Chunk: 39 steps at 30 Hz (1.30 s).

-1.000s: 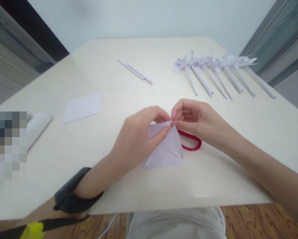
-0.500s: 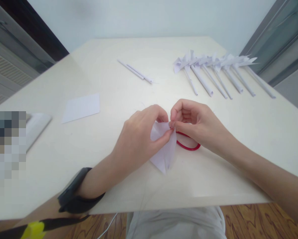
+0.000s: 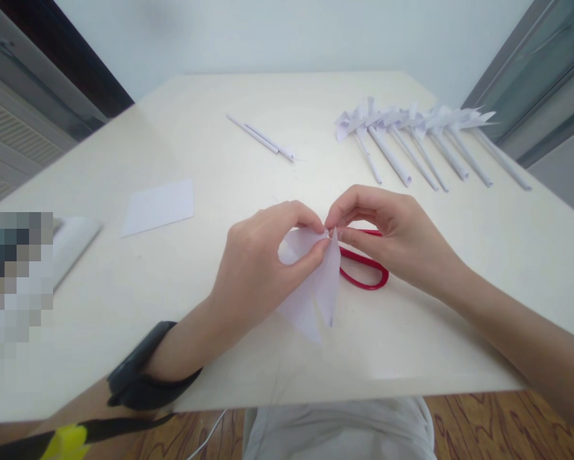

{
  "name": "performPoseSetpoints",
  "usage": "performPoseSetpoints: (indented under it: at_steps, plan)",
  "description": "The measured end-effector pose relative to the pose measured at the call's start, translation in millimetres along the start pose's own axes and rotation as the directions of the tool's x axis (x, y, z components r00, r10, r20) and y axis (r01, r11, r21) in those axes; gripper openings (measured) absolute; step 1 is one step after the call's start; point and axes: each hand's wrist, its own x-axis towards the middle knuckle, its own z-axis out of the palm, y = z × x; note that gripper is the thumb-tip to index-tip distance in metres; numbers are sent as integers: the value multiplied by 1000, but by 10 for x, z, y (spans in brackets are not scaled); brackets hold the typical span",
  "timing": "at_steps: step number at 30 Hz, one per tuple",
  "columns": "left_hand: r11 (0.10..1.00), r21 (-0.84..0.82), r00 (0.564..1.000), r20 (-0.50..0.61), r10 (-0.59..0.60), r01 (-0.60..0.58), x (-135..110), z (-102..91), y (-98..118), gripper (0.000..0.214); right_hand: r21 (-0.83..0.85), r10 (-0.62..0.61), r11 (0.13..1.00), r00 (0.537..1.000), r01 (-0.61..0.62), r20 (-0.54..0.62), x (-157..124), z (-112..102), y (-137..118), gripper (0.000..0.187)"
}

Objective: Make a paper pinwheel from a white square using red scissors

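1. Paper piece (image 3: 325, 276), one, white, thin, with pointed flaps. Located near the front of the worktop (image 3: 411, 348), between the two hands; its lower part fans downward, with a narrow gap between two hanging points. Whether its lower tips touch the surface cannot be told.
2. Left hand (image 3: 260, 262), bare. Grip closed on the paper piece: thumb and forefinger meet at its gathered upper part, the thumb lying across the front of the sheet.
3. Right hand (image 3: 396, 229), bare. Grip closed at the same gathered spot, thumb and fingertips pinching a raised point of the paper piece, close beside the left fingertips.
4. Red handles (image 3: 384, 276), a looped pair, lying on the worktop under and just beside the right hand; the remainder is hidden behind hand and paper.
5. Flat sheet (image 3: 159, 207), one, white, four-sided, lying to the left, well apart from the hands.
6. Rolled paper sticks (image 3: 262, 138), two, white, slender, side by side at a slant beyond the hands.
7. Paper pinwheels (image 3: 414, 121), seven by count of their stems, white, laid in a row at the far right, heads overlapping, stems toward the near side.
8. Dark wristband (image 3: 150, 370), one, worn on the left wrist.
9. Black strap with yellow piece (image 3: 66, 441), at the left forearm.
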Motion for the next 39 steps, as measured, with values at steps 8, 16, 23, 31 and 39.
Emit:
performPoseSetpoints:
  at_steps: [8,16,23,31,39]
  plan:
    - [997,-55,998,24,-50,51,5,-31,26,6,5,0,1000,1000,0,-12,8,-19,-2,12]
    - [992,-112,998,-22,-59,56,-16,6,12,11,-11,-39,999,999,39,12,16,-46,18,12]
    - [991,-132,999,-49,-14,7,-23,38,-16,13,-57,-86,994,995,89,45,21,-61,41,16]
    - [992,-129,999,-36,4,-8,-25,36,-18,13,-123,-143,981,988,148,54,32,-75,38,17]
    - [990,-139,1000,-21,0,-3,-15,35,-2,13,-196,-172,964,984,177,43,23,-69,63,18]
